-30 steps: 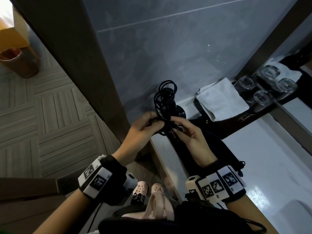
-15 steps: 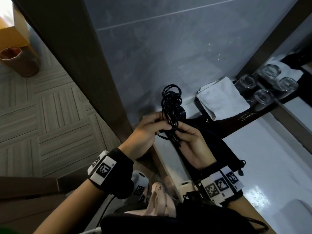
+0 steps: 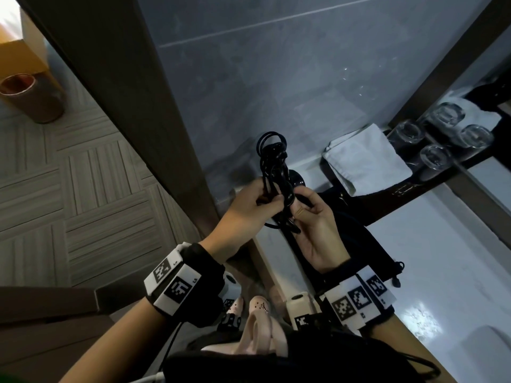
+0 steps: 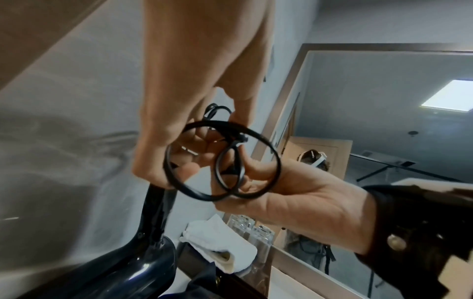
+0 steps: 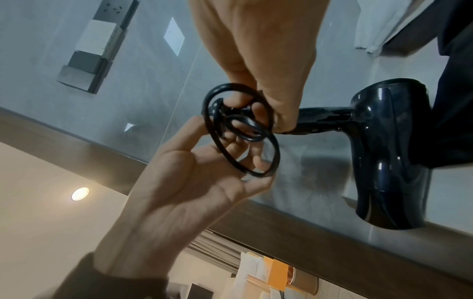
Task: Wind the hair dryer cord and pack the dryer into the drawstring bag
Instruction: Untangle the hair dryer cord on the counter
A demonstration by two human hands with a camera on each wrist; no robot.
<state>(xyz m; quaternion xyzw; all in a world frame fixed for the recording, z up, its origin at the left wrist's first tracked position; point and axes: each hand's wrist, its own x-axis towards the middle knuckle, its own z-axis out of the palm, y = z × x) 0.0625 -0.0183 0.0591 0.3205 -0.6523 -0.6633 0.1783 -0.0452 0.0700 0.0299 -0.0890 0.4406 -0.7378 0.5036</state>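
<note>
The black cord [image 3: 273, 167] is wound into a bundle of loops held upright over the counter's left corner. My left hand [image 3: 272, 199] grips the bundle's lower part from the left. My right hand [image 3: 301, 205], palm turned up, pinches it from the right. The loops [image 4: 222, 161] lie across both hands' fingers, and the right thumb and fingers pinch the loops [image 5: 240, 131]. The glossy black hair dryer [image 5: 391, 151] hangs just below the hands, barely showing in the head view [image 3: 297, 181]. The dark drawstring bag [image 3: 354, 225] lies on the counter under my right hand.
A folded white towel [image 3: 365, 158] and several upturned glasses [image 3: 434, 158] sit on a dark tray by the mirror. The white counter [image 3: 442, 258] runs to the right. A grey tiled wall [image 3: 276, 78] stands close behind the hands. A copper bin [image 3: 30, 98] stands on the floor far left.
My left forearm has moved in toward the counter. My right hand has turned palm up against the bundle. The cord bundle stays at about the same spot.
</note>
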